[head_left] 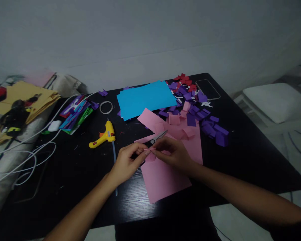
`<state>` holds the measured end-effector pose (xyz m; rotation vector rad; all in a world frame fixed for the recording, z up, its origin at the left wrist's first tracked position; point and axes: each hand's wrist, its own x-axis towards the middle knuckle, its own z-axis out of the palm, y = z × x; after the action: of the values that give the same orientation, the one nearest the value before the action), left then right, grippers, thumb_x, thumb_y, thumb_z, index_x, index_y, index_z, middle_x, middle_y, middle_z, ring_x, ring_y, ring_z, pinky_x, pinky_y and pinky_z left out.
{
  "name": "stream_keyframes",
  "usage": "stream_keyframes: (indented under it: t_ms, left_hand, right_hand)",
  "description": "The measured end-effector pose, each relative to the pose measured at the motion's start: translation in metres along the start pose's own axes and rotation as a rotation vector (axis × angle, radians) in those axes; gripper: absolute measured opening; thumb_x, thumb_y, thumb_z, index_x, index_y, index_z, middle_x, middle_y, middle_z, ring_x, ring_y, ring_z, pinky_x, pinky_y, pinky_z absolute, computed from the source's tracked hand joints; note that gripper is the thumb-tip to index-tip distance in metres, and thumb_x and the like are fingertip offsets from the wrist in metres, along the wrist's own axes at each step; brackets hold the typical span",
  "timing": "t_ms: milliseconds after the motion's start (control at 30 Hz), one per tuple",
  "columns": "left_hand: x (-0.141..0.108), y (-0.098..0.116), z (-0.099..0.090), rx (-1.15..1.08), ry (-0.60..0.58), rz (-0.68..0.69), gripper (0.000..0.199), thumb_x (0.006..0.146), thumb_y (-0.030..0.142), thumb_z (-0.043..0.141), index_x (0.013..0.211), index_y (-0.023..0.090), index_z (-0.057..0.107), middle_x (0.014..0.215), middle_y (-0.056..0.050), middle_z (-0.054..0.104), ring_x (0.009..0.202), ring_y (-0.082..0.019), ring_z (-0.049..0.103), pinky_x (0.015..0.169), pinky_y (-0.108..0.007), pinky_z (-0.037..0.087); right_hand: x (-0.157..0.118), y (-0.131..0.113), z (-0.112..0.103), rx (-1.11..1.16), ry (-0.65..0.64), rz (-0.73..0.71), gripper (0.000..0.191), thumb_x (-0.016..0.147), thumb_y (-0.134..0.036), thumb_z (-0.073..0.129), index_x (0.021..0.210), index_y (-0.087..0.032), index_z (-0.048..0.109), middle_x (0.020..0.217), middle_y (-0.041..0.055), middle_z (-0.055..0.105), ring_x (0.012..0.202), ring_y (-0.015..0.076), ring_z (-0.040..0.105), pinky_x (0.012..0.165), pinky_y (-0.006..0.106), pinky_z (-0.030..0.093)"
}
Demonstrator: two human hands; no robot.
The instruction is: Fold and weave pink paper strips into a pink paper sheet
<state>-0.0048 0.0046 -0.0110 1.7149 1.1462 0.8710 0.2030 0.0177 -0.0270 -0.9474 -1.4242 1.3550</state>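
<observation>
Between the fingertips of both hands is a small pink paper piece (pixel 150 156). My left hand (pixel 129 159) pinches its left side, and my right hand (pixel 174 154) pinches the right. A pair of scissors (pixel 159 136) lies just beyond the fingers, blades pointing away to the right; its handles are partly hidden by my hands. Underneath are large pink paper sheets (pixel 165 187). Several folded pink pieces (pixel 174 119) rest on and beside the sheets.
A yellow glue gun (pixel 106 135) with a glue stick lies left of my hands. Behind are blue sheets (pixel 145 98), purple pieces (pixel 208 129), red pieces (pixel 183 79) and a phone (pixel 207 89). A tape ring (pixel 106 107), paper strips (pixel 76 112) and white cables (pixel 35 157) occupy the left.
</observation>
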Motion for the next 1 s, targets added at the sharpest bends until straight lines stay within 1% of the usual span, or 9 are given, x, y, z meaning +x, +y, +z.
stream_keyframes:
  t_ms: [133,233,333,500,633,767,867,1000]
  left_hand:
    - [0.0003,0.0028,-0.0021,0.037,0.051,0.040,0.016,0.098,0.032,0.068,0.091,0.018,0.074,0.070,0.000,0.067,0.061,-0.012,0.061,0.059,-0.024,0.048]
    - [0.0003,0.0026,-0.0024,0.048,0.057,0.045,0.016,0.098,0.032,0.068,0.092,0.018,0.074,0.072,0.000,0.068,0.062,-0.012,0.062,0.060,-0.024,0.049]
    - [0.0004,0.0025,-0.0015,0.038,0.052,0.038,0.016,0.098,0.032,0.068,0.092,0.018,0.074,0.071,0.000,0.068,0.062,-0.012,0.062,0.060,-0.024,0.049]
    - [-0.0008,0.0029,-0.0008,0.020,0.046,0.026,0.017,0.098,0.032,0.068,0.092,0.018,0.074,0.069,0.000,0.067,0.061,-0.012,0.063,0.059,-0.024,0.049]
    - [-0.0013,0.0014,-0.0012,0.018,0.042,0.022,0.017,0.099,0.032,0.067,0.093,0.018,0.074,0.070,0.000,0.068,0.061,-0.012,0.063,0.060,-0.024,0.050]
    - [-0.0006,0.0000,-0.0008,0.023,0.043,0.020,0.017,0.099,0.032,0.067,0.093,0.017,0.074,0.069,0.000,0.067,0.060,-0.012,0.063,0.059,-0.023,0.050]
    - [-0.0006,0.0001,-0.0005,0.026,0.043,0.017,0.018,0.099,0.032,0.067,0.092,0.017,0.074,0.068,0.001,0.066,0.059,-0.011,0.062,0.058,-0.022,0.049]
    - [-0.0006,0.0007,-0.0008,0.016,0.037,0.022,0.019,0.099,0.032,0.067,0.092,0.016,0.074,0.067,0.001,0.066,0.059,-0.011,0.062,0.058,-0.022,0.049]
  right_hand:
    - [0.0009,-0.0019,-0.0016,0.002,-0.064,0.067,0.022,0.087,-0.039,0.080,0.099,-0.022,0.076,0.092,0.0047,0.078,0.084,0.0187,0.075,0.078,0.032,0.062]
    - [0.0018,-0.0056,-0.0029,-0.050,-0.109,0.086,0.019,0.090,-0.039,0.076,0.094,-0.020,0.077,0.088,0.0046,0.078,0.082,0.0186,0.074,0.076,0.032,0.059]
    - [0.0020,-0.0080,-0.0037,-0.102,-0.118,0.069,0.019,0.093,-0.039,0.072,0.090,-0.020,0.077,0.084,0.0041,0.076,0.079,0.0181,0.071,0.073,0.031,0.056]
    - [0.0018,-0.0068,-0.0042,-0.134,-0.128,0.037,0.018,0.095,-0.037,0.070,0.090,-0.020,0.077,0.084,0.0041,0.076,0.079,0.0180,0.070,0.072,0.031,0.054]
    - [0.0016,-0.0057,-0.0039,-0.132,-0.118,0.045,0.017,0.094,-0.035,0.071,0.090,-0.020,0.077,0.083,0.0037,0.076,0.078,0.0174,0.069,0.071,0.030,0.052]
    - [0.0017,-0.0048,-0.0031,-0.107,-0.116,0.070,0.017,0.092,-0.035,0.072,0.090,-0.018,0.077,0.083,0.0037,0.076,0.078,0.0173,0.069,0.072,0.029,0.053]
    - [0.0019,-0.0047,-0.0031,-0.098,-0.115,0.063,0.017,0.092,-0.035,0.072,0.090,-0.018,0.076,0.082,0.0035,0.075,0.077,0.0169,0.069,0.071,0.029,0.052]
    - [0.0022,-0.0073,-0.0041,-0.131,-0.127,0.059,0.019,0.093,-0.034,0.071,0.087,-0.018,0.076,0.081,0.0037,0.074,0.075,0.0166,0.067,0.070,0.029,0.051]
